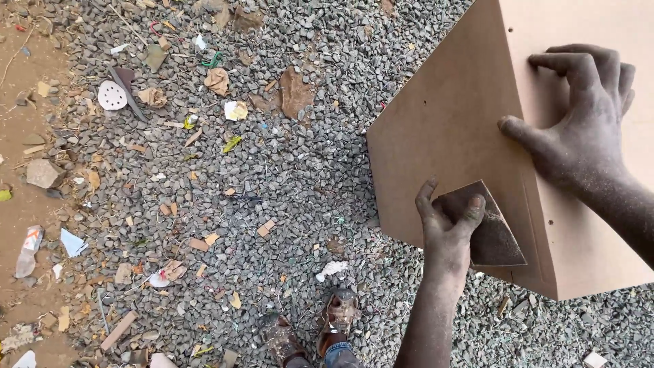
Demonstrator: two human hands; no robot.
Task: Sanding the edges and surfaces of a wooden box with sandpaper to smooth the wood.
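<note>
Here, left hand pinching sandpaper against board, right hand spread flat.

We see a pale tan fibreboard panel, plain and even, its side face a shade darker brown and dotted with a few small dark holes. The folded sandpaper sheet is dark brown, almost chocolate. Both hands, left hand and right hand, wear a greyish film of dust. The gravel ground is speckled blue-grey, strewn with tan and white scraps; a white perforated sanding disc lies there. The bare earth strip is orange-brown.
</note>
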